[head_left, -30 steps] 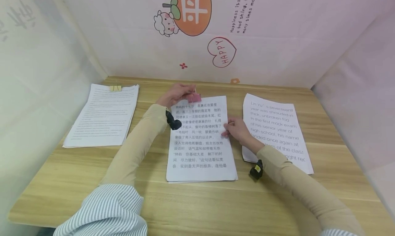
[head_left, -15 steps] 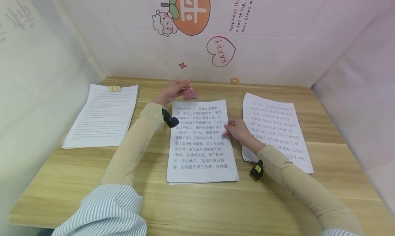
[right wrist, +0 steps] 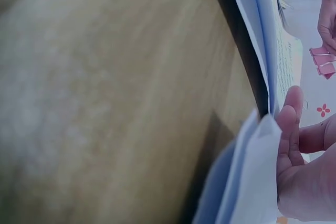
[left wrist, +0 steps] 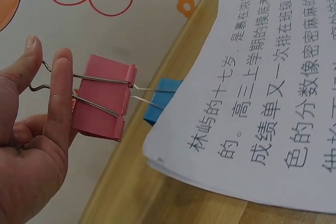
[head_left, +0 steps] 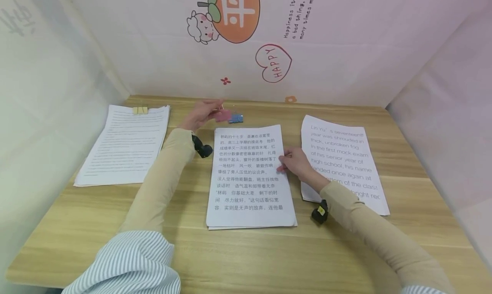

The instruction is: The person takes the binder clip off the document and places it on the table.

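Observation:
My left hand (head_left: 201,114) holds a pink binder clip (left wrist: 102,98) by its wire handles, just beyond the top left corner of the middle paper stack (head_left: 247,219). The clip's mouth is off the paper. A blue binder clip (head_left: 236,119) lies on the table behind that stack, right beside the pink one in the head view. At the stack's right edge, my right hand (head_left: 297,163) pinches the sheets between thumb and fingers. In the right wrist view the fingers (right wrist: 294,98) reach the edges of the sheets, which bow up from the table.
On the left lies a paper stack (head_left: 123,148) with a yellow binder clip (head_left: 140,110) at its top edge. A third stack (head_left: 338,157), in large English print, lies right of the middle one, partly under my right forearm. A printed cloth wall (head_left: 326,72) borders the wooden table (head_left: 246,260).
My left hand has drawn the pink binder clip from the middle stack's top edge, back and to the left. The blue clip has come into sight behind it. My right hand stays in place.

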Motion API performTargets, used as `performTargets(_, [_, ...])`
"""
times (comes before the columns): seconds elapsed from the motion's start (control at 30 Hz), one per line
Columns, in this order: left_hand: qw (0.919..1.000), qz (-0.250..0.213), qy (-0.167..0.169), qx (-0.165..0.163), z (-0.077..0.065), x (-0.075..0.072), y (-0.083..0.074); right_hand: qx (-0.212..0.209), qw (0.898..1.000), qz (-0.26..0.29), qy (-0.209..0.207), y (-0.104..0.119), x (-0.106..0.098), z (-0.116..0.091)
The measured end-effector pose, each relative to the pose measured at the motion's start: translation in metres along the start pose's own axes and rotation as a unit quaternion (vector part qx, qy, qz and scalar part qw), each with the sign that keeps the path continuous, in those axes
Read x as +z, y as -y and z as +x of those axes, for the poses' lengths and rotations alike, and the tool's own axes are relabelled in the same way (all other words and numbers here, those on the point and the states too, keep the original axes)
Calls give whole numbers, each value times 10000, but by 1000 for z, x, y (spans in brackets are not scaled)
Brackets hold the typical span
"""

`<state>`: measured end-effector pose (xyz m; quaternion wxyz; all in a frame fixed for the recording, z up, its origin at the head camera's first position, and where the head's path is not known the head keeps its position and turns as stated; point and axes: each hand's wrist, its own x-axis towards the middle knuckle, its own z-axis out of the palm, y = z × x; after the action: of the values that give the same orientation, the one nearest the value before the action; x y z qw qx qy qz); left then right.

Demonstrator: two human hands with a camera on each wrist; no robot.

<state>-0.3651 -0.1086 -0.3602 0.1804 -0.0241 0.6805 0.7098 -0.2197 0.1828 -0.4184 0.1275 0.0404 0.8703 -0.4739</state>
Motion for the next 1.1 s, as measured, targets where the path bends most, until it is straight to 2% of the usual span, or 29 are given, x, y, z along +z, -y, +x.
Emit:
performTargets(0.13, [9997,173,-128,-95,1,-11,2,13,10000,-61,-35,1,1,-1])
performTargets(0.27, [9970,705,-278,-163,3,-20,4,26,9999,-118,-73,4,2,-2])
performTargets(0.43, [9895,1282,-634,-194,6,-25,9,13,9997,-208,-127,4,4,-2])
performTargets(0.63, [9889,1036,-1017,-322,9,-27,13,-19,9993,-301,-234,3,7,0])
performTargets(0.73, [9879,998,-1159,-254,12,-26,15,-43,9993,-260,-259,3,8,-1])
performTargets(0.9, [9817,1311,-1381,-86,17,-26,20,-66,9993,-258,-275,5,9,-2])
performTargets(1.1, [9729,1719,-1541,-140,23,-25,22,-66,9991,-298,-295,4,9,-2])
